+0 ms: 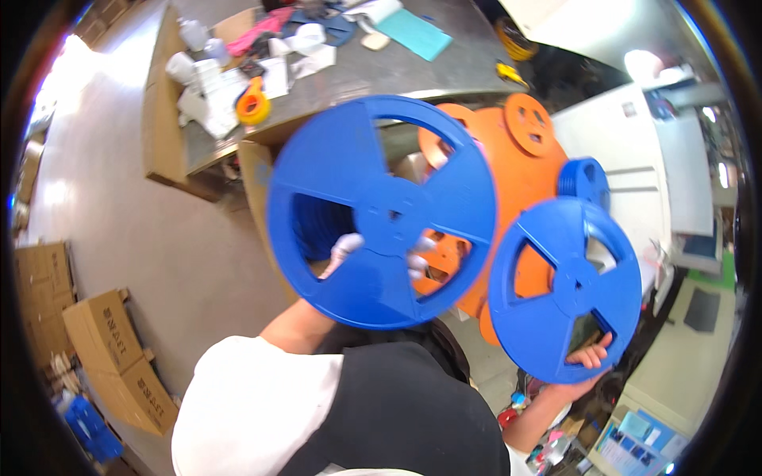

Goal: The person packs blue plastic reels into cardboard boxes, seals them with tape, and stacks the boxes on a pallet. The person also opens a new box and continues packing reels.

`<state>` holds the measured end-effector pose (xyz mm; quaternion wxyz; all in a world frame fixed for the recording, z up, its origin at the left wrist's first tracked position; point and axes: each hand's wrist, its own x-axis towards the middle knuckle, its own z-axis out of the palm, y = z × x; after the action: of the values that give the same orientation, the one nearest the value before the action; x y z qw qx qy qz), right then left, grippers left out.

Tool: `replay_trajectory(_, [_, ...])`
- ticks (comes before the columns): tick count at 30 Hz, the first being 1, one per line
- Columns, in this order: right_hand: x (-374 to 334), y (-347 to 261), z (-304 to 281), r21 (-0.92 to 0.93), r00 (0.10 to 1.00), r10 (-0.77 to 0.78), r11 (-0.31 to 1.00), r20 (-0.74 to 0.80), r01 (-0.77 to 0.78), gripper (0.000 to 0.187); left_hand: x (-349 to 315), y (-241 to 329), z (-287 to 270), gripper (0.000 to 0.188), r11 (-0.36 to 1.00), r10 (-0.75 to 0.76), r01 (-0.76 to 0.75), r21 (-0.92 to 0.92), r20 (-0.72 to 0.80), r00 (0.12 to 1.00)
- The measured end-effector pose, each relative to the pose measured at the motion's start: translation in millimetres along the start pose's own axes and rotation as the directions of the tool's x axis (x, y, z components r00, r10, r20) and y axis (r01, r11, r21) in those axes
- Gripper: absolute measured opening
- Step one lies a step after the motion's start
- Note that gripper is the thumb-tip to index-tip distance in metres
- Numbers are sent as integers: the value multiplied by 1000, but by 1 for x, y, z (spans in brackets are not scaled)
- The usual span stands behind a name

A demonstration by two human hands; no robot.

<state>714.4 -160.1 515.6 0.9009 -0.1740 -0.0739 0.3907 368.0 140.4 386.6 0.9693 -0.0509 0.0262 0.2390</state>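
A large blue plastic reel (389, 278) with wide cut-outs fills the middle of the view. My left hand (343, 249), with white coverings on its fingertips, grips it through the cut-outs near the hub. More blue reel rims (317, 226) show stacked behind one opening. At the right, my right hand (590, 355) has its fingers hooked through the lower cut-out of a second blue reel (540, 325), holding it by the rim. Behind both reels stands a large orange plate (516, 174) bearing round orange discs (529, 124). A smaller stack of blue discs (585, 181) sits at its right side.
A grey-topped workbench (349, 83) lies beyond, cluttered with cloths, papers, bottles and an orange tape roll (253, 103). White machine housing (615, 143) rises at the right. Cardboard boxes (111, 337) and a blue crate (91, 428) stand on the floor at left.
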Motion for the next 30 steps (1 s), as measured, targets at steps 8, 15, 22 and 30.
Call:
replay_trajectory(8, [-13, -19, -24, -370, 960, -132, 928, -248, 32, 58, 24, -56, -9, 78, 861, -258, 367, -353, 317, 912])
replay_trajectory(15, [-21, -15, -43, -433, 899, -182, 901, -398, -10, 58, 34, -85, -33, 77, 717, -350, 507, -478, 381, 856])
replay_trajectory(22, [-27, -10, -47, -479, 856, -245, 878, -456, -4, 57, 51, -89, -29, 75, 651, -451, 604, -459, 406, 795])
replay_trajectory(30, [-24, -14, -52, -470, 842, -242, 882, -482, -16, 58, 58, -98, -32, 72, 624, -476, 604, -495, 372, 797])
